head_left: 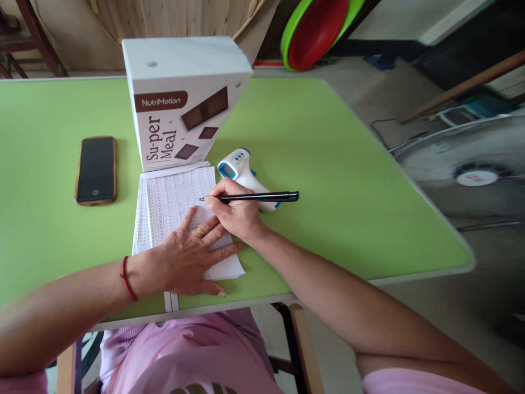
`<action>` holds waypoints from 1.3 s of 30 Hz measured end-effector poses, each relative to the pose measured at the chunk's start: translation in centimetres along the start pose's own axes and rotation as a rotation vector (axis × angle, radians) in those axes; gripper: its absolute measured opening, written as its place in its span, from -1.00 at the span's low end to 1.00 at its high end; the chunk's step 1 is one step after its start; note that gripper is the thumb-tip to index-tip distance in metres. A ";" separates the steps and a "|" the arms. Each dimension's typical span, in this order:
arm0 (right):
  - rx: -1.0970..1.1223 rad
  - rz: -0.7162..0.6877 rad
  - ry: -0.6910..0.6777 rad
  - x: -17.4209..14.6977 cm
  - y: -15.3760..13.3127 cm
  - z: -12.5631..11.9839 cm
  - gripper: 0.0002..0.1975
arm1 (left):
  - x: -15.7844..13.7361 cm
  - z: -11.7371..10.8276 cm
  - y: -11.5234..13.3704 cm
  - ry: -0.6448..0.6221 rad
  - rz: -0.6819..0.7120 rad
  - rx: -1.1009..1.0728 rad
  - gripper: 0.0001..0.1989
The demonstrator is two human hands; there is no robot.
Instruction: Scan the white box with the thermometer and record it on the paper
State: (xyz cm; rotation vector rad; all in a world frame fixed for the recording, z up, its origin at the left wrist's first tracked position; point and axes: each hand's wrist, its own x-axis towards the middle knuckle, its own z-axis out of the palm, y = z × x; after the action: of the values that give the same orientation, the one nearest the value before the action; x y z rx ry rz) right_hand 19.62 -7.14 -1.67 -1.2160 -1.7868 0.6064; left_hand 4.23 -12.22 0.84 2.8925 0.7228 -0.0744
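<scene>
Head: notebook [176,202] near table edge [254,303]

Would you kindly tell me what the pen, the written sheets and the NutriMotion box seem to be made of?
Pen: probably glossy plastic, judging by the sheen on its smooth black barrel, though lacquered metal is possible.
Written sheets: matte paper, thin-edged and covered in rows of writing.
NutriMotion box: likely printed cardboard, fairly matte, given its flat panels and printed face.
</scene>
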 end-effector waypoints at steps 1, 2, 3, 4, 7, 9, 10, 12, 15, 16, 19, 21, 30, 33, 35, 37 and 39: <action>0.005 -0.015 0.000 0.0 0.1 0.0 -0.84 | 0.0 0.1 0.0 0.013 0.003 0.005 -0.18; 0.012 -0.031 0.003 0.0 0.1 0.0 -0.83 | 0.0 0.1 0.0 0.025 0.005 0.015 -0.18; 0.020 -0.047 0.004 0.0 0.2 0.0 -0.83 | 0.0 0.1 0.0 0.034 0.006 0.028 -0.18; 0.028 -0.063 0.004 0.0 0.3 0.0 -0.83 | -0.1 0.2 0.0 0.039 0.007 0.041 -0.19; 0.040 -0.096 0.011 0.1 0.5 0.1 -0.83 | -0.1 0.0 -0.1 0.032 0.006 0.065 -0.20; 0.039 -0.105 0.021 0.1 0.5 0.2 -0.82 | -0.1 0.0 0.0 0.022 0.005 0.059 -0.21; 0.039 -0.109 0.025 0.0 0.5 0.2 -0.82 | -0.1 -0.1 0.0 0.019 0.006 0.054 -0.21; 0.038 -0.112 0.027 0.0 0.5 0.2 -0.82 | -0.1 -0.1 0.0 0.013 0.005 0.043 -0.20; 0.044 -0.111 0.029 0.0 0.5 0.2 -0.82 | -0.1 -0.2 0.0 0.001 0.005 0.025 -0.20; 0.044 -0.110 0.029 0.0 0.5 0.2 -0.82 | 0.0 -0.2 0.0 -0.006 0.006 0.019 -0.20; 0.039 -0.100 0.036 0.0 0.7 0.2 -0.83 | 0.0 -0.2 0.0 -0.020 0.009 0.011 -0.20; 0.032 -0.093 0.059 0.0 0.9 0.3 -0.83 | 0.0 -0.2 -0.1 -0.021 0.012 0.014 -0.20; 0.005 -0.125 0.058 0.0 0.9 0.2 -0.83 | -0.1 0.3 -0.2 0.033 0.016 0.048 -0.20; 0.020 -0.111 0.036 0.0 0.9 0.2 -0.83 | -0.1 0.2 -0.1 0.033 0.015 0.052 -0.20; 0.030 -0.098 0.025 0.0 0.9 0.2 -0.83 | -0.1 0.1 -0.1 0.028 0.014 0.054 -0.21; 0.037 -0.089 0.026 0.0 0.8 0.2 -0.83 | -0.1 0.1 -0.1 0.022 0.013 0.052 -0.21; 0.037 -0.088 0.035 0.0 0.8 0.2 -0.82 | 0.0 0.1 -0.1 0.027 0.015 0.049 -0.20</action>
State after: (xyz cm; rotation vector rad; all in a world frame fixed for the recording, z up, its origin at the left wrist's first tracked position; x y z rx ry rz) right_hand 19.84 -6.81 -2.35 -1.1111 -1.7820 0.5616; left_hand 4.13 -12.14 0.75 2.9506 0.7131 -0.0526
